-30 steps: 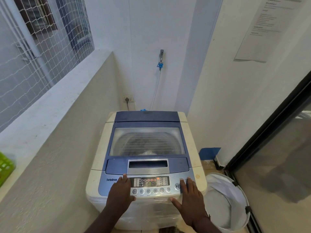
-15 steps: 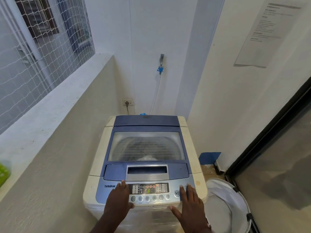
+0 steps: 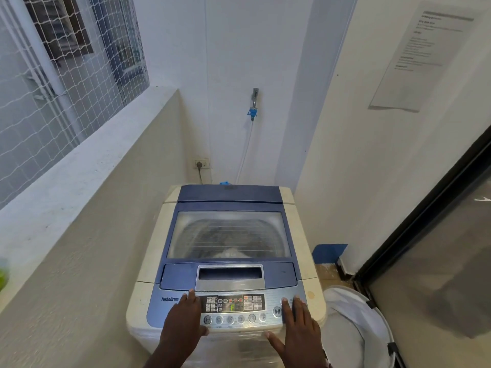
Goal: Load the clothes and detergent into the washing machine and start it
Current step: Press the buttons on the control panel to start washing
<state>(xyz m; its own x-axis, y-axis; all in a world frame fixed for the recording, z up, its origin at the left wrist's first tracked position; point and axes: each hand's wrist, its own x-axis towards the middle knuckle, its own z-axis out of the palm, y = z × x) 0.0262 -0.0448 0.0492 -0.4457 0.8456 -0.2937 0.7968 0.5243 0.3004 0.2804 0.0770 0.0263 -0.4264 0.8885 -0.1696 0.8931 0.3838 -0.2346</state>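
Start button (image 3: pixel 277 311) lies just left of right hand (image 3: pixel 297 328) fingertips; left hand (image 3: pixel 183 322) farther. Both hands flat, open, empty, resting on panel (image 3: pixel 233 306).

The washing machine (image 3: pixel 225 261) looks glossy plastic with a clear lid window; the wall (image 3: pixel 87 235) seems rough plaster.

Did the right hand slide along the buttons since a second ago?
No. The right hand stays beside the play/pause button, fingertips on the same corner of the control panel.

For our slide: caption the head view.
Both hands, left hand and right hand, rest on the closed washing machine's control panel.
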